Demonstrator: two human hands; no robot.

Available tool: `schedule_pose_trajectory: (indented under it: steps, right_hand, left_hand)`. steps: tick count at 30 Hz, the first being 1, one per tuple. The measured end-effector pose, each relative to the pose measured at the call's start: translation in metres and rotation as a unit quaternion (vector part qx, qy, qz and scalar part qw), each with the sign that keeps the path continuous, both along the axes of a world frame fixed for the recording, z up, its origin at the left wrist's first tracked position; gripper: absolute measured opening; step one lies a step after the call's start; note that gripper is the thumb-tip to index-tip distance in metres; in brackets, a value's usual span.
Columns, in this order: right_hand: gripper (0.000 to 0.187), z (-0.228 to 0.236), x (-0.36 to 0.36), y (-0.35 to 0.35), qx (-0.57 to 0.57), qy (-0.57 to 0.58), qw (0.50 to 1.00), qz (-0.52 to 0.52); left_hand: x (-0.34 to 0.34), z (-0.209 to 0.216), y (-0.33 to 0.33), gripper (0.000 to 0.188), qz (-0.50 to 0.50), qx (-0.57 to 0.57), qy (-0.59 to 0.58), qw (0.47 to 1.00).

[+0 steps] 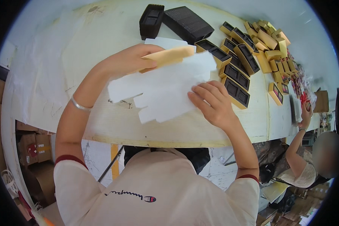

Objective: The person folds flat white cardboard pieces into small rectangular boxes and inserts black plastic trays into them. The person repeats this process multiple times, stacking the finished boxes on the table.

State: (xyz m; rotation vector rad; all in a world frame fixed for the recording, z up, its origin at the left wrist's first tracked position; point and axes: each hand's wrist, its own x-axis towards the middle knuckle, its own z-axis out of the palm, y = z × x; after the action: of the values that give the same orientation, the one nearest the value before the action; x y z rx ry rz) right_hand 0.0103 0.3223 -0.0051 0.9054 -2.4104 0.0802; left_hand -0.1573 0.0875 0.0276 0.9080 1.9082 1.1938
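A flat, die-cut carton blank (165, 88), white on this face with tabs along its edges, is in front of me above the table. Along its far side runs a gold strip (169, 56), which looks like a folded panel of the same card. My left hand (133, 58) is closed on the gold strip's left end, thumb and fingers pinching it. The fingers of my right hand (213, 102) are bent and pressed together at the blank's right edge; their tips rest on the white card. Another white card edge (169, 42) shows behind the gold strip.
Stacked black plastic trays (188, 24) stand at the far side, beside a smaller black stack (151, 22). To the right lie several gold boxes with black inserts (235, 77) and a heap of gold cartons (269, 39). A co-worker's hand (306, 115) is at the far right.
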Motion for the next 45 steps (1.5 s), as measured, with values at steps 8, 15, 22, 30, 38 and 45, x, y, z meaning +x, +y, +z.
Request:
schedule_pose_trajectory:
  steps: [8,15,22,30,38,45]
  right_hand:
    - [0.014,-0.022,-0.054,-0.007,-0.294,-0.392,0.868,-0.073]
    - [0.022,-0.006,-0.066,-0.02,-0.304,-0.477,0.814,-0.134]
    - [0.029,-0.021,-0.038,-0.022,-0.172,-0.242,0.953,-0.054]
    - [0.015,-0.012,-0.044,-0.025,-0.011,-0.063,0.998,-0.027]
    - [0.009,-0.019,-0.083,-0.025,-0.148,-0.344,0.921,-0.11]
    - [0.015,-0.017,-0.066,-0.034,-0.014,-0.209,0.975,-0.076]
  left_hand:
    - [0.037,-0.017,0.007,0.038,0.017,-0.012,0.478,0.878]
    - [0.058,-0.058,-0.013,0.032,-0.003,0.022,0.526,0.85]
    - [0.054,-0.061,-0.011,0.035,-0.019,0.006,0.455,0.89]
    - [0.049,-0.057,-0.009,0.017,0.034,0.012,0.404,0.914]
    - [0.038,-0.05,0.021,0.022,0.079,-0.228,0.409,0.88]
    - [-0.002,-0.036,-0.003,0.029,0.133,0.027,0.548,0.826]
